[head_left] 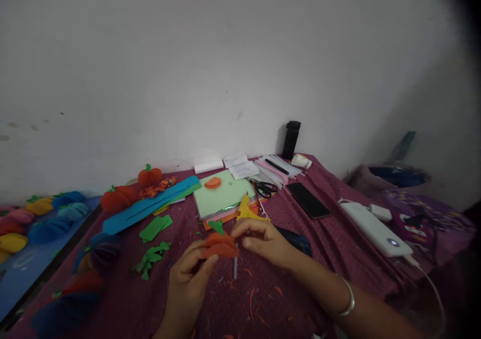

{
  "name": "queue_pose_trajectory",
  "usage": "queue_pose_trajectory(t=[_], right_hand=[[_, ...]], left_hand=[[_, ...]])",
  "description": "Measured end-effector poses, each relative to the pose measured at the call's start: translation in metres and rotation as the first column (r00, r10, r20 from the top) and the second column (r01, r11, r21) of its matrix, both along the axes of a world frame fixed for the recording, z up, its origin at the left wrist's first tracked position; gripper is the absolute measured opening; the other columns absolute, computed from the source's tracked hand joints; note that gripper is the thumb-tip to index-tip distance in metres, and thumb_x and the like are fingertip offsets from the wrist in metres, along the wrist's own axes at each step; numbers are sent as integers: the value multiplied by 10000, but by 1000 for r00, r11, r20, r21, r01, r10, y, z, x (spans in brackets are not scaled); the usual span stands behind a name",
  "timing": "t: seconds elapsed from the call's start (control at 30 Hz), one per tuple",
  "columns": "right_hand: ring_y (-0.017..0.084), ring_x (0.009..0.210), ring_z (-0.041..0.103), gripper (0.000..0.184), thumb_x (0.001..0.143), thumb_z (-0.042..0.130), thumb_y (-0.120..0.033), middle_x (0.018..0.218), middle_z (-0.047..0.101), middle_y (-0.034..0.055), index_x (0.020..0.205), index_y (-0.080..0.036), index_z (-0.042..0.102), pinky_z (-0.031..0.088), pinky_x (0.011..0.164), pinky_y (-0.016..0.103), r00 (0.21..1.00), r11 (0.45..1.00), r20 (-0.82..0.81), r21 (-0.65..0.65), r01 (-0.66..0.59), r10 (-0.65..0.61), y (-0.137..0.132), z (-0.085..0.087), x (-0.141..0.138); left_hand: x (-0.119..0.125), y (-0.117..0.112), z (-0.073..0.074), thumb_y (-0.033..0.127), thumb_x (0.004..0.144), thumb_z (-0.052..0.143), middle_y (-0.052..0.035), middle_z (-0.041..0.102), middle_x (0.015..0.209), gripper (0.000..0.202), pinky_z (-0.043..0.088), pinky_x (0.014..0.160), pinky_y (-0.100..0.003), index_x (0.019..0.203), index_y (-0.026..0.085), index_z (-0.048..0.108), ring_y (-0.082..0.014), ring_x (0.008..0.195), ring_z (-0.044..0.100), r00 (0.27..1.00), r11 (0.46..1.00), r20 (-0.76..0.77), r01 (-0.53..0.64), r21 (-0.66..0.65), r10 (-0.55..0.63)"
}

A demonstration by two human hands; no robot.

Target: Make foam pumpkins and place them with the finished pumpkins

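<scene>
- The left hand [186, 279] held the pumpkin [220, 249], of orange paper, between thumb and fingers.
- The right hand [267, 241] had its fingers bent at the pumpkin's right edge; whether they pinched it or only hovered close, one could not tell.
- The pumpkin was above the maroon cloth [210, 299], its green stem [217, 227] pointing up and away from the person.
- A pale stick [235, 268] showed just below the pumpkin's right end.
- The glue gun [246, 210], yellow, lay just beyond the right hand, near the scissors [266, 189].
- Behind the pumpkin, an orange disc [212, 183] rested on the paper stack [214, 201].
- Green cutouts [150, 260] lay to the left hand's left, nearer than the blue strips [150, 206].
- The phone [308, 200] lay right of the scissors.
</scene>
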State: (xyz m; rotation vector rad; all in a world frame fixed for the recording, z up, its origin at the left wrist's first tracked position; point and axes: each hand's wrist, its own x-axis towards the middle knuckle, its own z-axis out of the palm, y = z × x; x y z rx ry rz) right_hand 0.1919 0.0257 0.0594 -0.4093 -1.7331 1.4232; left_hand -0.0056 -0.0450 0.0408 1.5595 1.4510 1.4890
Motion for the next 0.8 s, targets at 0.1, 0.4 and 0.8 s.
queue_pose_trajectory(t=[0.1, 0.4, 0.8], right_hand=[[112, 683, 524, 316, 817, 654, -468, 742, 584, 10, 788, -153, 644, 438, 652, 243, 994, 994, 1, -13, 108, -108, 2, -8, -6], [93, 634, 478, 377, 749, 699, -509, 720, 556, -8, 750, -143, 607, 399, 599, 221, 993, 991, 65, -89, 101, -95, 4, -11, -9], [93, 648, 487, 325, 803, 661, -472, 748, 551, -5, 802, -151, 610, 410, 596, 222, 994, 996, 63, -2, 88, -88, 1, -10, -9]], left_hand=[[1, 1, 0, 319, 753, 675, -57, 713, 918, 124, 534, 758, -283, 749, 226, 756, -205, 860, 665, 1000, 1000, -23, 19, -5, -19], [3, 1, -2, 336, 753, 676, -69, 714, 913, 152, 521, 768, -286, 734, 209, 757, -206, 850, 663, 996, 999, -80, 49, -13, -50], [7, 1, 3, 336, 749, 672, -71, 693, 919, 161, 512, 773, -289, 730, 193, 743, -199, 843, 645, 999, 997, -23, 38, -61, -39]])
